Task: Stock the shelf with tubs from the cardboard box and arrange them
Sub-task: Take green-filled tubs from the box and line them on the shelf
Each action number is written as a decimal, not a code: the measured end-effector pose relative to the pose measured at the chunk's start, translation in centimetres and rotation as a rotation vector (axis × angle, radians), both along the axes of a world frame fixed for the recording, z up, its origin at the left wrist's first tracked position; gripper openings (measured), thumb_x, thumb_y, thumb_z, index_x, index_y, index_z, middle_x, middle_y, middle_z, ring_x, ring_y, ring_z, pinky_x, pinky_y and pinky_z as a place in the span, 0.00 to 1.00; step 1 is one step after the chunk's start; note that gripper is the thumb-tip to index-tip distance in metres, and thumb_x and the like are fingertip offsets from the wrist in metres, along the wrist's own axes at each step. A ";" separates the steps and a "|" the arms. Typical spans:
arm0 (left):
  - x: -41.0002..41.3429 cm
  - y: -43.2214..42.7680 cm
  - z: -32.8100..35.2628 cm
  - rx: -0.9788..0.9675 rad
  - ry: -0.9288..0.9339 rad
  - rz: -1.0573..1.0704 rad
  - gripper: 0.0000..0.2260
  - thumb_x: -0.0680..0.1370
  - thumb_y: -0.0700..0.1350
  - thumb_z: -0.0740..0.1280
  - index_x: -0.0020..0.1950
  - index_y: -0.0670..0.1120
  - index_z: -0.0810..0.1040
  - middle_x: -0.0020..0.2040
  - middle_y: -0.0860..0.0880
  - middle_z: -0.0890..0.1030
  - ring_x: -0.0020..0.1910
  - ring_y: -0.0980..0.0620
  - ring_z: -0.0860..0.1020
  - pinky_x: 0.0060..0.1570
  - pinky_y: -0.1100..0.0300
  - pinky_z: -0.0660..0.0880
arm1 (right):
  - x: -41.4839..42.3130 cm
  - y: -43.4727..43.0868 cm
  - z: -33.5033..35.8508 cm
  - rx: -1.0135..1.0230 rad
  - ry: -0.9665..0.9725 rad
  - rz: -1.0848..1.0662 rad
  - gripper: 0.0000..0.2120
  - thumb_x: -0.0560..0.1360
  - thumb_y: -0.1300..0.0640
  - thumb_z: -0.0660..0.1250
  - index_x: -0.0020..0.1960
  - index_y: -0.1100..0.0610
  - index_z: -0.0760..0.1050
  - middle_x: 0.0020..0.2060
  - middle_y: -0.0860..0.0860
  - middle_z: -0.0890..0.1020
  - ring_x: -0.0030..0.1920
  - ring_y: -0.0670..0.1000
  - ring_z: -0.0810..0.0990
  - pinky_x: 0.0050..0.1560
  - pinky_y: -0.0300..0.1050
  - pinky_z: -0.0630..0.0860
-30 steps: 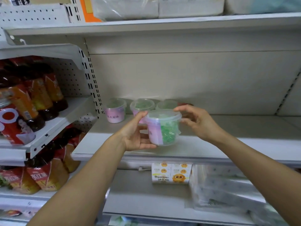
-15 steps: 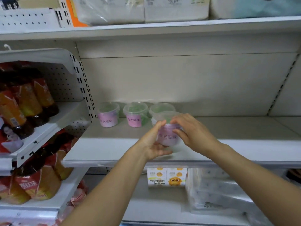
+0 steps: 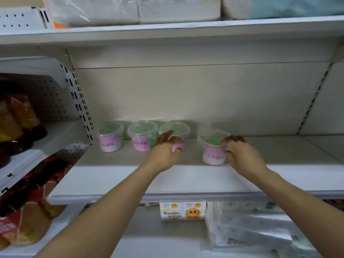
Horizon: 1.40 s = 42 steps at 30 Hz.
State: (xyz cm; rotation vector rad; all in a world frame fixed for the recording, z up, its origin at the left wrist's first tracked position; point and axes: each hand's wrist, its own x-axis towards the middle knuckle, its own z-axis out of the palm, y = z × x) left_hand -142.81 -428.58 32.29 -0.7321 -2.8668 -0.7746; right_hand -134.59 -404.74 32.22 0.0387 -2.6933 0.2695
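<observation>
Since half a second ago your hands have parted; the tub you held between them now stands on the shelf (image 3: 186,176) as the fourth tub (image 3: 213,155), apart from the row on its right and nearer the front edge. Your right hand (image 3: 242,157) holds it, fingers curled round its right side near the rim; your left hand (image 3: 164,152) has gone to the third tub (image 3: 176,130), thumb raised at its left side, fingers curled across its pink label, though blur softens that grip. The first tub (image 3: 109,139) and second tub (image 3: 141,138) stand upright left of it, lids on; red and orange packets (image 3: 22,116) fill the neighbouring shelves.
</observation>
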 end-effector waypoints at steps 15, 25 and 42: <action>-2.4 -0.5 -1.0 -0.147 0.101 -0.036 0.30 0.77 0.50 0.67 0.75 0.57 0.58 0.77 0.54 0.54 0.75 0.50 0.59 0.65 0.54 0.68 | -7.7 2.9 0.9 -0.067 -0.090 0.038 0.12 0.73 0.66 0.61 0.56 0.61 0.73 0.54 0.57 0.79 0.55 0.59 0.76 0.50 0.50 0.74; -1.3 0.2 -0.5 -0.107 0.031 0.026 0.28 0.77 0.50 0.66 0.76 0.53 0.60 0.78 0.49 0.51 0.77 0.46 0.53 0.73 0.51 0.60 | -6.9 2.3 1.1 -0.014 -0.199 -0.012 0.19 0.75 0.63 0.60 0.65 0.56 0.67 0.64 0.55 0.72 0.64 0.58 0.70 0.57 0.50 0.72; 17.6 -11.6 -5.1 0.425 -0.089 0.077 0.08 0.77 0.44 0.67 0.55 0.50 0.80 0.43 0.58 0.81 0.39 0.64 0.76 0.46 0.67 0.74 | 12.9 -13.5 -3.9 -0.097 0.061 0.159 0.12 0.74 0.56 0.62 0.57 0.53 0.77 0.51 0.49 0.81 0.51 0.54 0.79 0.50 0.49 0.72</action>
